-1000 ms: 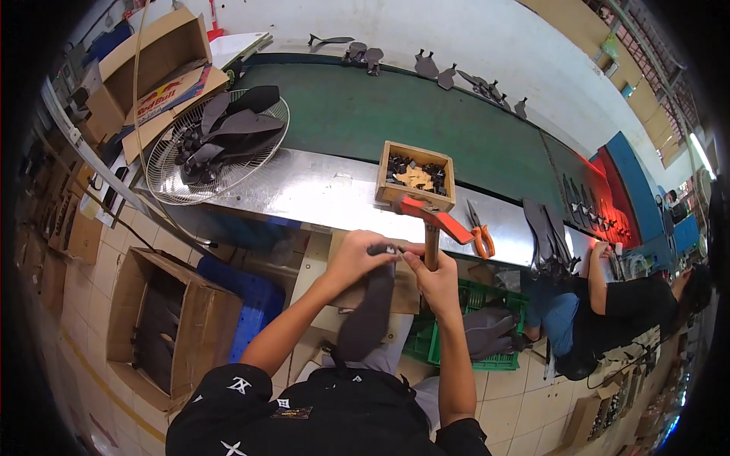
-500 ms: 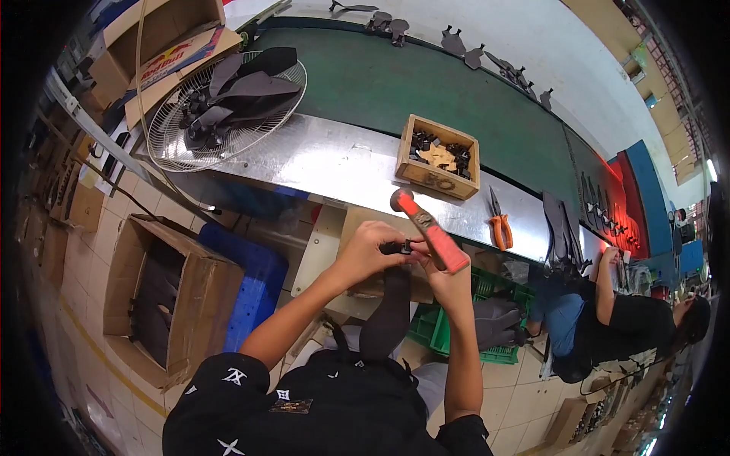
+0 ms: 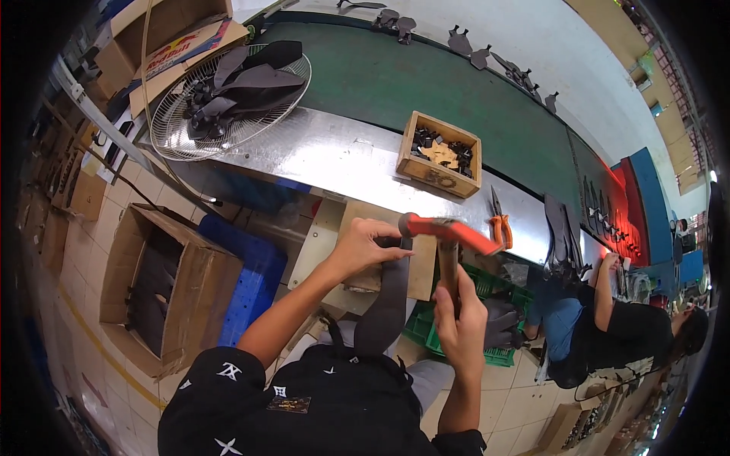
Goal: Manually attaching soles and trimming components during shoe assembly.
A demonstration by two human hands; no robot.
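A hammer with an orange-red head [image 3: 456, 230] and a brown wooden handle [image 3: 448, 266] is held aloft by its handle, the head lying roughly crosswise and its dark round face toward the left. Below and left of it, a long dark-grey paddle-shaped piece of flexible-looking material [image 3: 383, 311] hangs broad, rounded end toward the person, its narrow upper end pinched near the hammer's face; whether they touch is unclear.

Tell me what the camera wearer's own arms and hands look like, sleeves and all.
Both the left hand and the right hand are bare, with no gloves. The forearms are uncovered, and no watch or bracelet shows. The short black sleeves belong to a black top; white motifs mark the left sleeve.
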